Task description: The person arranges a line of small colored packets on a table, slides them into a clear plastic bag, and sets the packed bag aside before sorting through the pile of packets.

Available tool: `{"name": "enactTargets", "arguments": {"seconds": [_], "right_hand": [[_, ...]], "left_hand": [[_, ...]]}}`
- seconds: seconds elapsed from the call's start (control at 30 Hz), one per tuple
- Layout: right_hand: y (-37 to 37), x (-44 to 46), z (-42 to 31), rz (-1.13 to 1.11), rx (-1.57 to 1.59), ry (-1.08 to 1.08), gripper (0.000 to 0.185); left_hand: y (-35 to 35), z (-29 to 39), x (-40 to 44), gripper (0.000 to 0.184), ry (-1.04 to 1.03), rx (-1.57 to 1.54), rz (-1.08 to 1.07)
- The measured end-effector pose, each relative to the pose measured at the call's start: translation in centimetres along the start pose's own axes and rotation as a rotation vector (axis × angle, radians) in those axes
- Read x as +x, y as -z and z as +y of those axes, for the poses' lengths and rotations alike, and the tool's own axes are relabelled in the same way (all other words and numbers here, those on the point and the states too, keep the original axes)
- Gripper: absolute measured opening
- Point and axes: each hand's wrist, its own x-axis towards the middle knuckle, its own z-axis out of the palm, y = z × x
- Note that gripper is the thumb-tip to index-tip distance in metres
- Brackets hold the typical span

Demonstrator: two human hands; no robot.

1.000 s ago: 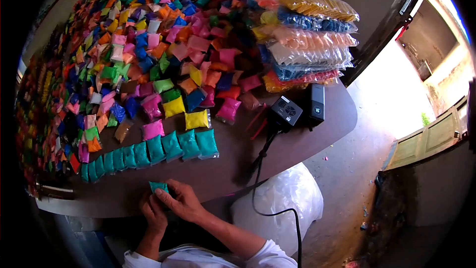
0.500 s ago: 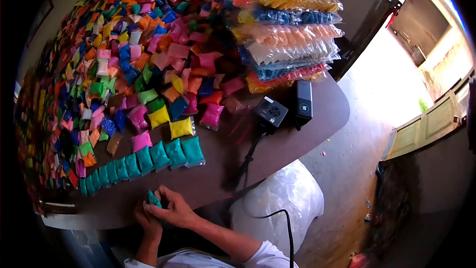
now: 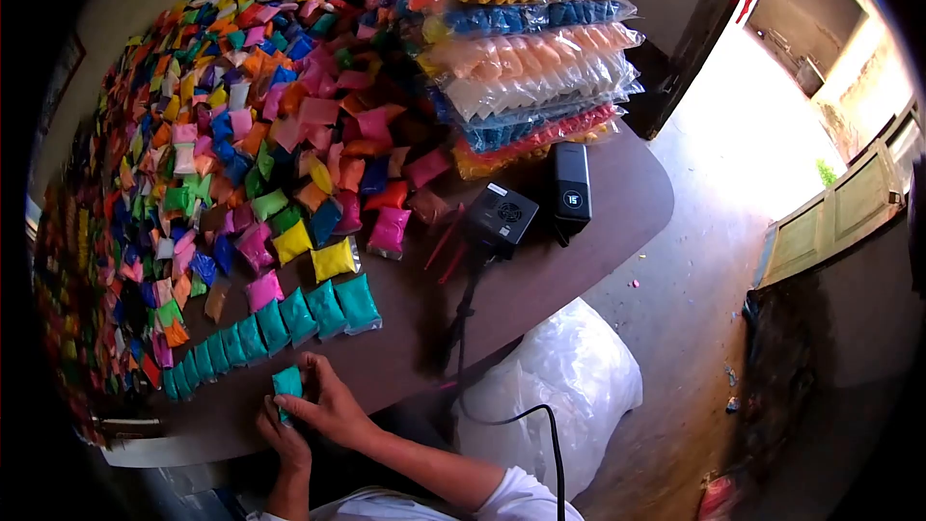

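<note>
The right hand (image 3: 336,409) is gripping a small teal packet (image 3: 286,382), its thumb pressing on the packet's near face and its fingers bending around beyond the packet's right side. The left hand (image 3: 283,436) is closing on the lower end of the same packet from below, its fingertips partly hidden. The packet is standing roughly upright between the two hands, showing against the dark brown table (image 3: 617,232) close to the near edge. Just beyond it, a row of teal packets (image 3: 273,326) is slanting across the tabletop, each one lying against or overlapping its neighbour, with the fullest view at the right end. A pink packet (image 3: 263,291) and a yellow packet (image 3: 333,260) are lying just behind this row. A large heap of multicoloured packets (image 3: 231,125) is covering the left and far parts of the table, while clear plastic bags of packets (image 3: 540,48) are sitting in a stack at its far right. In front of the stack, a black device with a round fan grille (image 3: 506,217) is resting near a dark power bank (image 3: 572,183) with a small readout. A black cable (image 3: 535,413) is looping down beside the table, passing in front of a bulging white plastic sack (image 3: 569,376). Farther right, a panelled wooden door (image 3: 834,217) is standing beside the bright doorway.
</note>
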Motion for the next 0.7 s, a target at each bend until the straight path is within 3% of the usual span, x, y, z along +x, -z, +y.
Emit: {"name": "enactTargets", "arguments": {"seconds": [0.07,0.17,0.23,0.3,0.53,0.6,0.7], "right_hand": [[0.1,0.0,0.1,0.005,-0.064,0.023,0.049],[0.5,0.1,-1.1,-0.026,-0.147,-0.007,0.047],[0.5,0.0,-1.5,-0.064,-0.166,-0.058,0.044],[0.5,0.0,-1.4,-0.070,-0.104,-0.134,0.037],[-0.3,-0.4,-1.3,-0.037,-0.259,-0.088,0.030],[-0.4,-0.4,-1.2,0.002,-0.383,0.121,0.027],[-0.2,-0.4,-1.4,-0.067,-0.312,-0.056,0.026]], "left_hand": [[-0.1,1.1,0.0,0.049,0.186,-0.116,-0.029],[-0.5,2.7,-0.3,0.051,0.215,-0.185,0.103],[-0.2,5.5,-0.1,0.054,0.353,-0.455,0.124],[0.3,4.3,0.0,0.054,0.300,-0.464,0.066],[1.4,6.0,-0.4,0.049,0.189,-0.475,-0.145],[1.4,4.8,-0.3,0.047,0.200,-0.452,-0.152],[1.1,4.4,-0.5,0.044,0.205,-0.329,-0.106]]}}
